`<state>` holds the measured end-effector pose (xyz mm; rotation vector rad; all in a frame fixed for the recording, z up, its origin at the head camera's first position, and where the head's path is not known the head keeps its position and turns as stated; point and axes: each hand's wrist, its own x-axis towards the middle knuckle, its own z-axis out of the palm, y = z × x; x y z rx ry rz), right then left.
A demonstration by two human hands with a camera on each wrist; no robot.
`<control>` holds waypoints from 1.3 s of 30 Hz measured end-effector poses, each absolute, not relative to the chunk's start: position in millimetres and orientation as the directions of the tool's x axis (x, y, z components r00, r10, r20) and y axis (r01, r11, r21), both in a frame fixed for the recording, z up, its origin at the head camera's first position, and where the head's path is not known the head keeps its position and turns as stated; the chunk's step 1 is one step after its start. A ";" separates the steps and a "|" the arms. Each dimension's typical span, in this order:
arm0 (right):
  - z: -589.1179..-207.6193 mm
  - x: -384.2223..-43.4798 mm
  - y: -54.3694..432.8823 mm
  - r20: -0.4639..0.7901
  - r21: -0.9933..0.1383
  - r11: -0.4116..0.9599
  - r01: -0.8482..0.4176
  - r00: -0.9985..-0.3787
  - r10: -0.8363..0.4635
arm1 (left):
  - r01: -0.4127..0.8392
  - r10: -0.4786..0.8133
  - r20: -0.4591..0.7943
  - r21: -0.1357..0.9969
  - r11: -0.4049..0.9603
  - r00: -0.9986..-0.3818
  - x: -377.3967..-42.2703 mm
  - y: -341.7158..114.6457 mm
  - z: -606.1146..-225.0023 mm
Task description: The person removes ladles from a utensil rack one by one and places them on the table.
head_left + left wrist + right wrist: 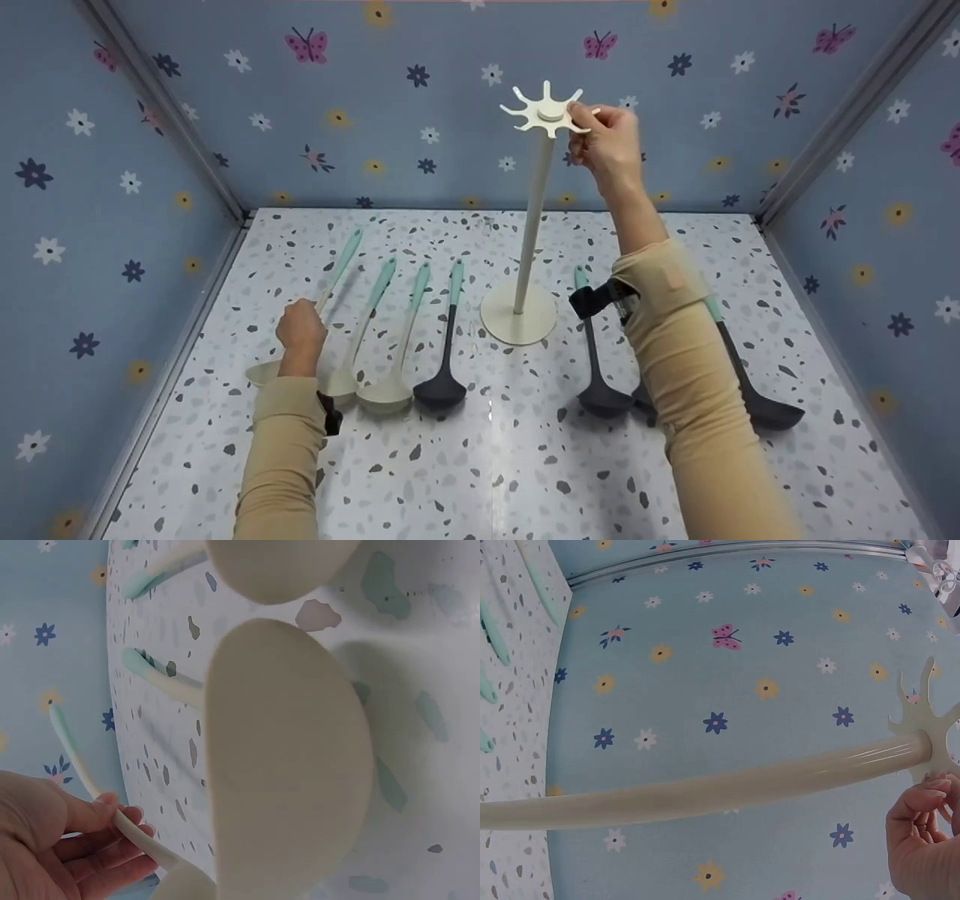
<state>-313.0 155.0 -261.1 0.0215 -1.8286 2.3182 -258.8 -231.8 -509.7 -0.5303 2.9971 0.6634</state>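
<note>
In the head view my left hand (301, 330) holds a cream ladle (343, 259) with a mint handle end by its shaft. The left wrist view shows thumb and fingers pinching the cream shaft (135, 834) just above the bowl. A cream utensil stand (534, 217) rises upright from a round base, topped by a ring of hooks (550, 112). Up there my right hand (613, 150) pinches one of the hooks between thumb and fingers. In the right wrist view this hand (928, 832) grips the hook plate's edge beside the pole (727, 787).
Right of the held ladle lie two cream ladles (385, 391) and a dark grey ladle (440, 390). More dark ladles (604, 397) lie right of the base, one mostly hidden by my right sleeve (705, 390). Flowered walls (427, 45) border the speckled table (450, 480).
</note>
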 end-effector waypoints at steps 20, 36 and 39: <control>-262.4 -314.7 155.6 0.105 -0.962 -0.235 -0.138 -0.983 0.149 | -0.378 -0.322 -0.220 0.302 0.875 -0.921 -267.9 -241.9 -536.1; -261.4 -313.4 155.5 0.133 -0.960 -0.227 -0.163 -0.981 0.142 | -0.367 -0.297 -0.248 0.317 0.875 -0.922 -266.8 -241.5 -541.2; -261.3 -313.4 155.6 0.127 -0.960 -0.233 -0.159 -0.981 0.145 | -0.364 -0.295 -0.245 0.318 0.876 -0.924 -266.8 -239.9 -540.6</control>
